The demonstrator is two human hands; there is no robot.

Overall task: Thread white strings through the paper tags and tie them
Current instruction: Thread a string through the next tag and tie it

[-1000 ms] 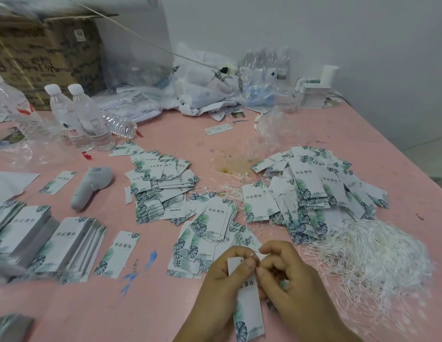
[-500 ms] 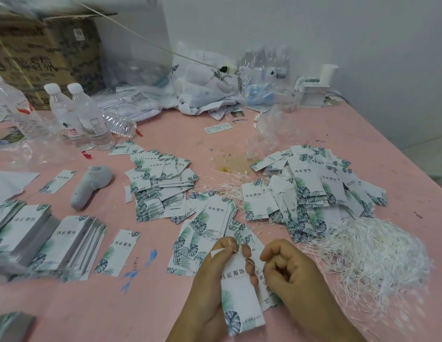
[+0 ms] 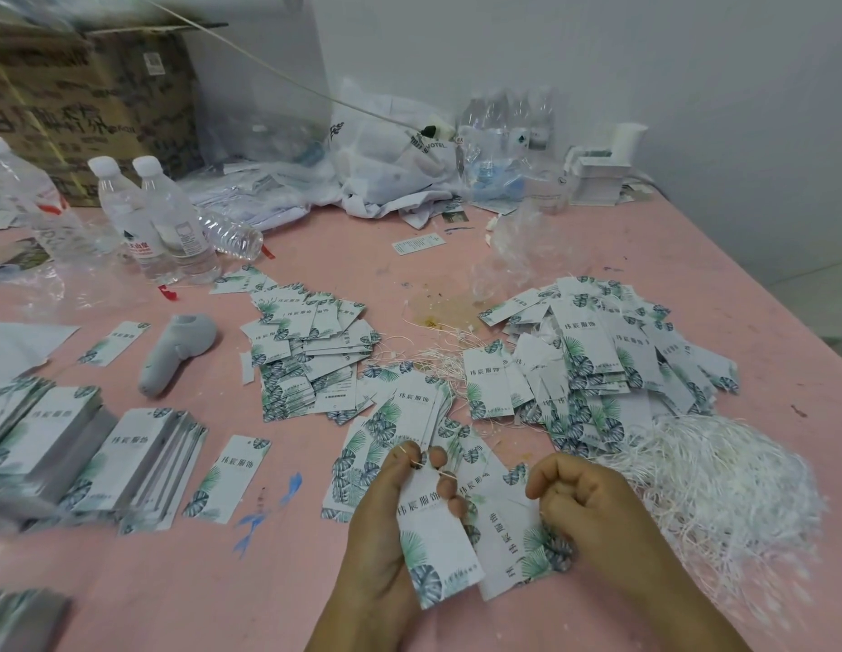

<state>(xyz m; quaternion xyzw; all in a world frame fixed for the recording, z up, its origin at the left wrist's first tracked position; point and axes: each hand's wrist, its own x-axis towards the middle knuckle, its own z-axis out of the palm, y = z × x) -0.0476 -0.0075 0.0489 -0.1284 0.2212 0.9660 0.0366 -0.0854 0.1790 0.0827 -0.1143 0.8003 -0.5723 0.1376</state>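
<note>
The paper tag (image 3: 433, 538) is held up just over the tabletop (image 3: 456, 256), near the bottom middle of the view. It is white, with dark words across the middle and green and blue leaves at its lower end. The left hand (image 3: 386, 524) holds it. The thumb is on one side of the top end and the other fingers (image 3: 445, 487) curl round the other side, so they pinch the tag. A thin white string (image 3: 445, 473) shows at the top of the tag, by the fingertips. I think it goes through the hole, but the hole is too small to see.

The right hand (image 3: 593, 510) is just beside the tag, with its fingers curled in. It seems to pinch the other end of the string, but I cannot tell for sure.

The string could slip back out if the pull is too hard, because it is so thin. The tag could bend if it is squeezed too much.

More tags (image 3: 612, 360) lie in heaps behind the hands. A big fluffy pile of strings (image 3: 720, 468) sits to the right.
</note>
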